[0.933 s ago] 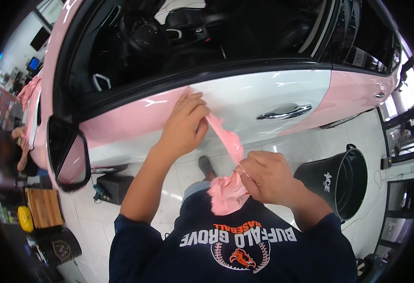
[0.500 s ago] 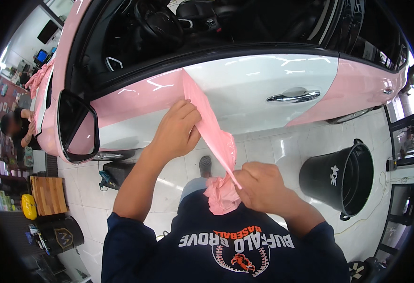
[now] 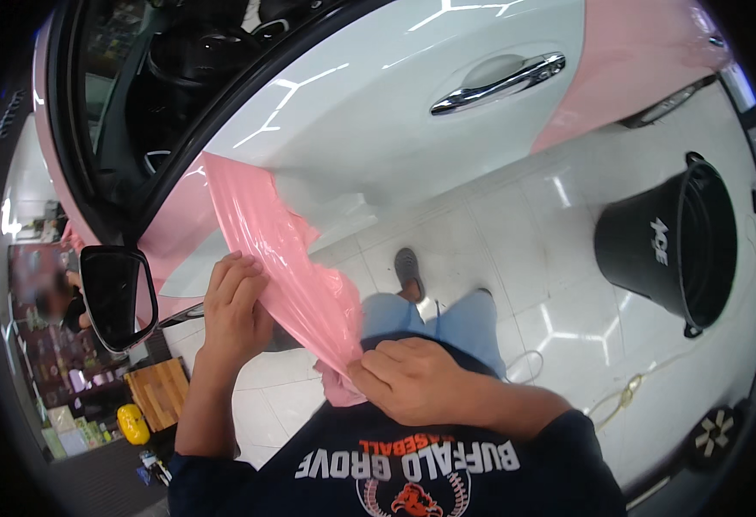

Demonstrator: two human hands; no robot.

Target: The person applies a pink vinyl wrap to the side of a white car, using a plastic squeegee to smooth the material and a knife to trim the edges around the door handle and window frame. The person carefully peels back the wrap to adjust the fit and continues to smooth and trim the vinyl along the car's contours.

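A stretched sheet of pink vinyl film (image 3: 262, 233) runs from the car door (image 3: 343, 142) down toward my body. Its upper end still clings to the door below the window, where a pink area meets bare white paint. My left hand (image 3: 236, 302) grips the film's left edge with bent fingers, near the side mirror (image 3: 119, 297). Closer to my waist, my right hand (image 3: 408, 379) is closed on the lower, gathered end. A crumpled part of the film hangs against my dark shirt, partly hidden by the right hand.
A large black bin (image 3: 667, 246) stands on the tiled floor at right, with a pale cord (image 3: 628, 392) near it. The chrome door handle (image 3: 499, 84) sticks out from the door. At far left are a wooden board (image 3: 157, 393), a yellow object (image 3: 132, 424) and another person (image 3: 63, 302).
More of the film has come off the door, and its attached edge has shifted left toward the mirror. Both hands have moved left and lower; the view has turned and come closer to the door.
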